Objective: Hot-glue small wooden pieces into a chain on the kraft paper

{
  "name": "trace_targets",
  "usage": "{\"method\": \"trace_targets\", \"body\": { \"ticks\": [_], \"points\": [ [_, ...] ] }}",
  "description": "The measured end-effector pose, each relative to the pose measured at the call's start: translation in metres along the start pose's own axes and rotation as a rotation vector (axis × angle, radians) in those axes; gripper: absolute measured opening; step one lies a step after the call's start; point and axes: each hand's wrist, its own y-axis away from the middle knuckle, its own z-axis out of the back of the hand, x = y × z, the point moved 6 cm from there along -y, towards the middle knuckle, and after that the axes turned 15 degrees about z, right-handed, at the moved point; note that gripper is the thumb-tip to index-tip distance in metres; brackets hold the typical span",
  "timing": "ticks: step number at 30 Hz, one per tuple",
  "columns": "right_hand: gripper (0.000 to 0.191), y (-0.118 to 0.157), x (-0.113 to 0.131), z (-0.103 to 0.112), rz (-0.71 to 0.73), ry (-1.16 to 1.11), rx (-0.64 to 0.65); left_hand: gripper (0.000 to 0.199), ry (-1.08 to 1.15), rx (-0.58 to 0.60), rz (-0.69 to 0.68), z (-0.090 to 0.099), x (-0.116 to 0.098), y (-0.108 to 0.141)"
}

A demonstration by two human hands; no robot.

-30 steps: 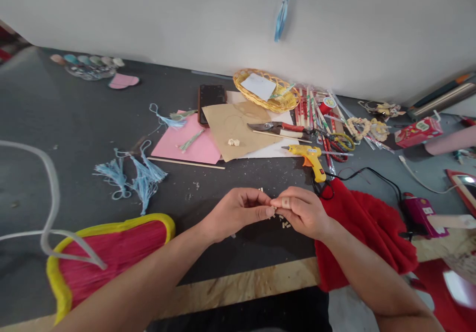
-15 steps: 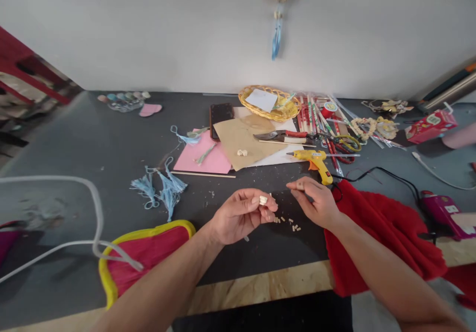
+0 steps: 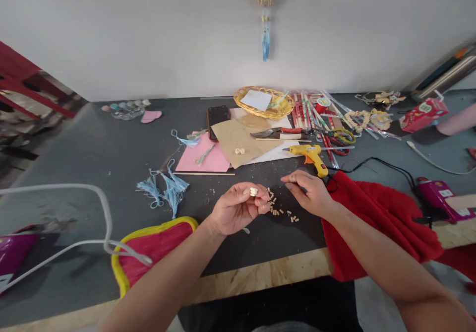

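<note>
Palm up, my left hand [image 3: 238, 207] pinches a small cream bead cluster [image 3: 253, 192] between thumb and fingertips. My right hand [image 3: 309, 192] is apart from it on the right, its thumb and forefinger close together; whatever may be between them is too small to tell. Between and below the hands, several short cream pieces [image 3: 275, 212] lie scattered on the dark tabletop [image 3: 238, 252]. Another small cream cluster [image 3: 240, 151] rests on the brown paper [image 3: 223, 136]. Just beyond my right hand lies the yellow glue gun [image 3: 311, 157].
Blue tassels [image 3: 173, 193] and a pink-and-yellow cloth [image 3: 159, 245] lie left. Pliers [image 3: 278, 133], a wicker basket [image 3: 275, 113] and a phone [image 3: 217, 118] sit behind. A red cloth [image 3: 375, 223] is under my right forearm; a white tube [image 3: 106, 213] crosses at left.
The camera view has shifted slightly. My left hand still holds the bead cluster and has moved a little away from the loose pieces, more of which now show. My right hand keeps its pose.
</note>
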Motion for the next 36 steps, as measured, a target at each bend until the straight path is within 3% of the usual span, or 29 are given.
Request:
{"method": "trace_targets", "body": {
  "ticks": [4, 12, 15, 19, 21, 26, 31, 36],
  "points": [
    [0.014, -0.002, -0.003, 0.008, 0.011, 0.062, -0.044, 0.02, -0.017, 0.01, -0.008, 0.001, 0.0, 0.0],
    [0.012, 0.001, -0.039, 0.065, -0.176, 0.401, -0.233, 0.019, -0.067, 0.042, -0.002, 0.003, 0.003, -0.001],
    [0.01, 0.002, -0.044, 0.064, -0.188, 0.411, -0.18, 0.018, -0.085, 0.046, -0.026, 0.003, 0.0, -0.002],
    [0.009, -0.001, -0.036, 0.045, -0.159, 0.392, 0.093, 0.017, -0.078, 0.04, -0.056, 0.004, -0.003, -0.002],
    [0.01, -0.001, -0.034, 0.042, -0.158, 0.417, 0.163, 0.016, -0.061, 0.03, -0.066, 0.005, -0.005, -0.003],
    [0.014, 0.005, -0.048, 0.063, -0.281, 0.592, 0.012, 0.014, -0.081, 0.05, -0.056, 0.006, -0.002, -0.003],
    [0.026, 0.018, -0.077, 0.067, -0.497, 0.623, 0.093, 0.017, -0.15, 0.109, 0.012, 0.004, 0.006, -0.004],
    [0.037, 0.025, -0.087, 0.068, -0.662, 0.593, 0.114, 0.018, -0.166, 0.121, 0.033, 0.004, 0.008, -0.004]
  ]
}}
